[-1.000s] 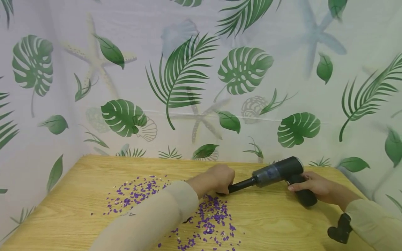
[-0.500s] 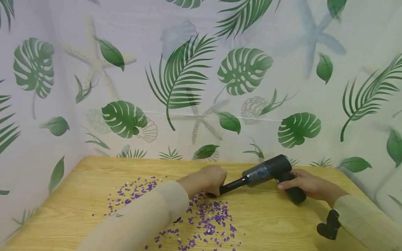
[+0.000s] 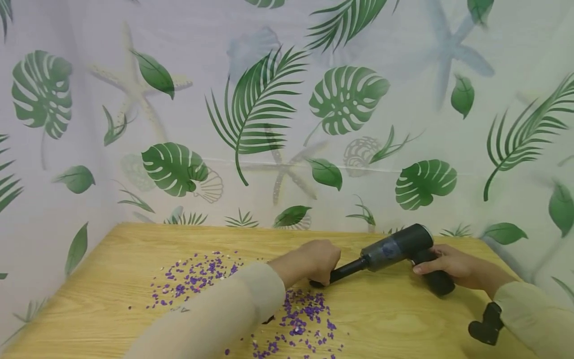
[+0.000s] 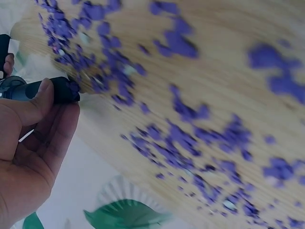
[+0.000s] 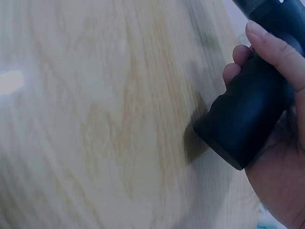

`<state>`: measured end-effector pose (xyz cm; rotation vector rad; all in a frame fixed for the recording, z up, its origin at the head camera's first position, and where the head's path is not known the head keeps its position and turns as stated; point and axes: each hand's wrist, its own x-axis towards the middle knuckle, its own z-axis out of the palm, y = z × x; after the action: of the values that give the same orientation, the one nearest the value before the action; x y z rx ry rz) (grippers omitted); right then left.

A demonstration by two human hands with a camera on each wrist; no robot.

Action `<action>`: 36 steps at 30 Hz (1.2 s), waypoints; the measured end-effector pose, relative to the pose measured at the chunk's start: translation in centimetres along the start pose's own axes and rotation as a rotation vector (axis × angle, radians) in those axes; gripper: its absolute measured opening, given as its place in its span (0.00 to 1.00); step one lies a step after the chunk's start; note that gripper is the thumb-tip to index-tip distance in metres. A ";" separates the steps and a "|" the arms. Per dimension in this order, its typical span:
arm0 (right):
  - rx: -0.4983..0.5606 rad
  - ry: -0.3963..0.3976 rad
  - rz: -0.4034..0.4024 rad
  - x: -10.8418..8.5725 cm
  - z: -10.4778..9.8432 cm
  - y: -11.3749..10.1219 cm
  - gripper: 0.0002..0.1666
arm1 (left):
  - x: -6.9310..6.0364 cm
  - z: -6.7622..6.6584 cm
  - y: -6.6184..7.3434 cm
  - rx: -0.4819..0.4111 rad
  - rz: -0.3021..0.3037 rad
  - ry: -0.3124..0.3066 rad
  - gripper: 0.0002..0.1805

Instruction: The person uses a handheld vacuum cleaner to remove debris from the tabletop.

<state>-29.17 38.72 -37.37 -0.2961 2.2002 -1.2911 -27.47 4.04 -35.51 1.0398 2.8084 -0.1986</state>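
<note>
A black handheld vacuum cleaner [image 3: 396,244] with a clear dust chamber slants down to the left over the table. My right hand [image 3: 457,267] grips its handle [image 5: 248,105], the thumb lying along the side in the right wrist view. Near the front end of its narrow nozzle [image 3: 347,270], my left hand [image 3: 320,259] pinches the tube between thumb and fingers. In the left wrist view the nozzle's mouth [image 4: 66,89] is at the edge of scattered purple bits [image 4: 114,67]. Some purple shows at that mouth. My left forearm hides part of the bits in the head view.
The wooden table [image 3: 394,319] bears a second patch of purple bits [image 3: 197,274] at the left, with a few pale pieces among them. A leaf-printed curtain [image 3: 269,124] hangs behind the table. A black device [image 3: 486,324] sits at my right wrist.
The vacuum and both hands shifted left, then came back right to about where they began. The bits just below the nozzle look somewhat fewer than a second ago.
</note>
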 end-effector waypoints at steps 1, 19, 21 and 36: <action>0.006 -0.002 0.003 -0.2 -0.1 0.1 0.18 | 0.1 -0.1 0.2 0.002 -0.002 -0.001 0.09; 0.023 -0.037 -0.029 1.5 3.1 -1.9 0.17 | -2.5 1.1 -1.5 -0.067 -0.036 -0.075 0.11; 0.020 -0.032 -0.026 1.4 3.1 -2.0 0.16 | -2.7 1.1 -1.5 -0.105 -0.041 -0.077 0.10; 0.056 -0.042 0.030 -1.8 0.1 0.6 0.18 | -1.1 0.0 2.5 -0.050 0.010 -0.045 0.14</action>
<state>-27.57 39.77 -37.28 -0.2650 2.1220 -1.3166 -25.03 5.18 -35.54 1.0246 2.7531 -0.1487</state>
